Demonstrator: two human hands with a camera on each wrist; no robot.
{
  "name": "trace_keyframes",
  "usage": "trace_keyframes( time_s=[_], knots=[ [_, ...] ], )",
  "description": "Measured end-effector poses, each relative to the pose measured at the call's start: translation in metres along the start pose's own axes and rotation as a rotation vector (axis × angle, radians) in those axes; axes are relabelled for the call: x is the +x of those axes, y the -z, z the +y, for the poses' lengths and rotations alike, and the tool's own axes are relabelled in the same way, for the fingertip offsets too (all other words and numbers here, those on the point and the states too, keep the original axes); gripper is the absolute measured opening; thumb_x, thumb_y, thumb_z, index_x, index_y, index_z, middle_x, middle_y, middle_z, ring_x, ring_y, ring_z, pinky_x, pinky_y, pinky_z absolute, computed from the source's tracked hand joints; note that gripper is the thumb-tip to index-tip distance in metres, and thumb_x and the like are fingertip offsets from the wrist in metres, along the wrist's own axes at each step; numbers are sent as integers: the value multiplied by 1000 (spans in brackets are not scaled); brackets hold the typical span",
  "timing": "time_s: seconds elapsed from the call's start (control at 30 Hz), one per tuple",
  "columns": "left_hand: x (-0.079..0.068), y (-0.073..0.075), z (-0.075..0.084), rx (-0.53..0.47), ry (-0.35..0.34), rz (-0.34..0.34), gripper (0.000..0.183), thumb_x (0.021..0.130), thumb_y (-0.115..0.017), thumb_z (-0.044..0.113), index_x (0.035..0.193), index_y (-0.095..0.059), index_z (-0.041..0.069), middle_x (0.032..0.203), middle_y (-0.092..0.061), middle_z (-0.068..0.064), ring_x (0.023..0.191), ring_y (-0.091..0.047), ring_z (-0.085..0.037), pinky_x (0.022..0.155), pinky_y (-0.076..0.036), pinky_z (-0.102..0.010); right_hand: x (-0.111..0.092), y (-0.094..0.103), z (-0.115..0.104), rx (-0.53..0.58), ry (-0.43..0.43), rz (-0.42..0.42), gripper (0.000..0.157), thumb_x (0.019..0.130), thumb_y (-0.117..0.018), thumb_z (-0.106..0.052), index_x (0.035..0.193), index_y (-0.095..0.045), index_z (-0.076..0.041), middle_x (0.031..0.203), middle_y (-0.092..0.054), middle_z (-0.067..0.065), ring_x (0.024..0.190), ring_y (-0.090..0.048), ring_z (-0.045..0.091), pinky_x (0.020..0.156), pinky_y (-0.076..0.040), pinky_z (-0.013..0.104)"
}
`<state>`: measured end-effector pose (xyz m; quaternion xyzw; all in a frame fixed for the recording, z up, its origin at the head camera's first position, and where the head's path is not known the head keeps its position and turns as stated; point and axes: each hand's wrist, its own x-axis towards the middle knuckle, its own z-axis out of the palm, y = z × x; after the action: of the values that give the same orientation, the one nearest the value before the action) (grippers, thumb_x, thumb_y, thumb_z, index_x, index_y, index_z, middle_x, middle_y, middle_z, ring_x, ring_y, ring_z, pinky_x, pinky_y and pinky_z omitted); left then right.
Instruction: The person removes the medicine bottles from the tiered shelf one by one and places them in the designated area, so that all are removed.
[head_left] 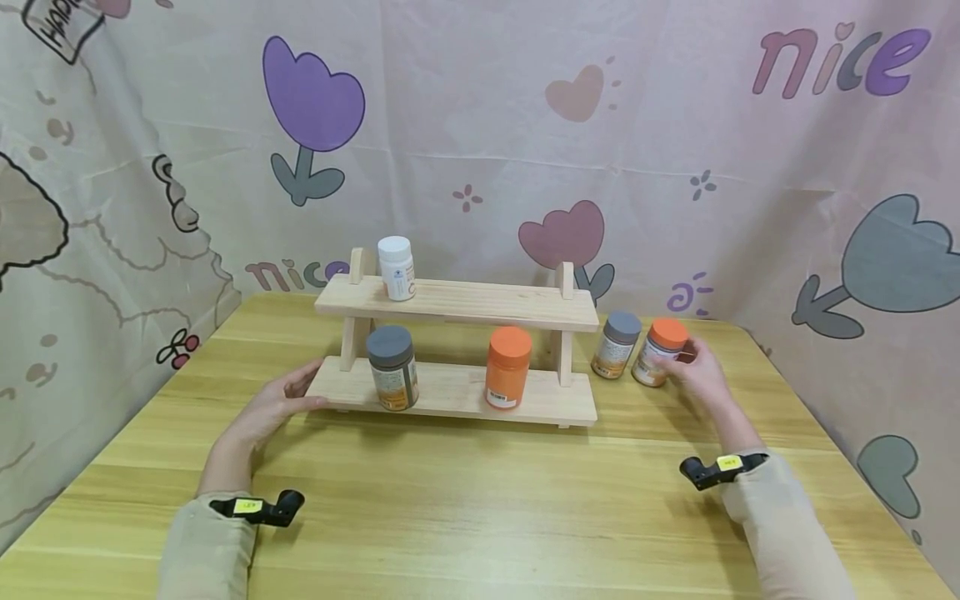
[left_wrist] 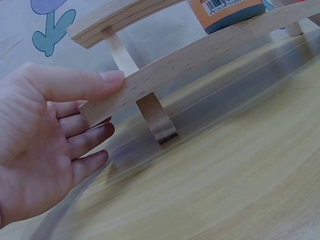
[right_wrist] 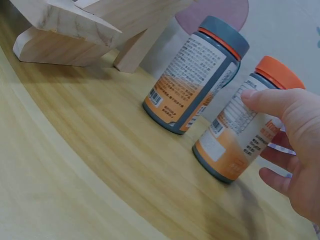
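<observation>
A two-tier wooden shelf [head_left: 457, 302] stands on the table. My left hand [head_left: 273, 406] holds the left end of its lower board [left_wrist: 165, 74], thumb on the front edge and some fingers behind. To the right of the shelf, my right hand [head_left: 701, 377] grips an orange-capped supplement bottle [head_left: 651, 360], its thumb on the label [right_wrist: 240, 117]; the far fingers are partly hidden. Close beside that bottle is a grey-capped bottle [head_left: 617, 346]. On the lower board stand another grey-capped bottle [head_left: 393, 371] and an all-orange bottle [head_left: 507, 371]. A white bottle [head_left: 397, 268] occupies the upper board's left part.
The light wood table [head_left: 480, 508] extends in front of the shelf. Behind it hangs a patterned cloth [head_left: 465, 108] with flowers and lettering. Each sleeve carries a black wrist device, one on the left [head_left: 258, 508] and one on the right [head_left: 720, 471].
</observation>
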<state>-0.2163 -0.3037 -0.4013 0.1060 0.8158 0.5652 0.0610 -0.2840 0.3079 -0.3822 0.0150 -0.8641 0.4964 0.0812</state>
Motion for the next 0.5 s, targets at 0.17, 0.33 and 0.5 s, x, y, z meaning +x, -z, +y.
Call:
trace_keyframes(
  time_s=[0.17, 0.33, 0.5],
  knots=[
    [1, 0, -1, -5, 4, -2, 79, 88, -62, 15, 146, -12, -5, 151, -11, -24, 136, -12, -41, 86, -31, -3, 0, 7, -4, -8, 21, 29, 64, 89, -62, -16, 136, -27, 12, 128, -41, 30, 110, -45, 30, 86, -41, 24],
    [1, 1, -1, -21, -2, -4, 79, 88, -63, 13, 146, -12, -6, 151, -11, -24, 136, -12, -41, 87, -31, -3, 0, 16, -11, -18, 37, 38, 67, 91, -60, -21, 138, -26, 11, 131, -40, 30, 109, -45, 27, 83, -41, 19],
    [2, 0, -1, -28, 0, -5, 80, 88, -63, 13, 146, -12, -6, 151, -11, -25, 136, -13, -41, 87, -31, -3, 0, 23, -20, -36, 47, 54, 65, 92, -59, -26, 137, -30, 10, 128, -41, 27, 101, -46, 10, 80, -39, 18]
  ],
)
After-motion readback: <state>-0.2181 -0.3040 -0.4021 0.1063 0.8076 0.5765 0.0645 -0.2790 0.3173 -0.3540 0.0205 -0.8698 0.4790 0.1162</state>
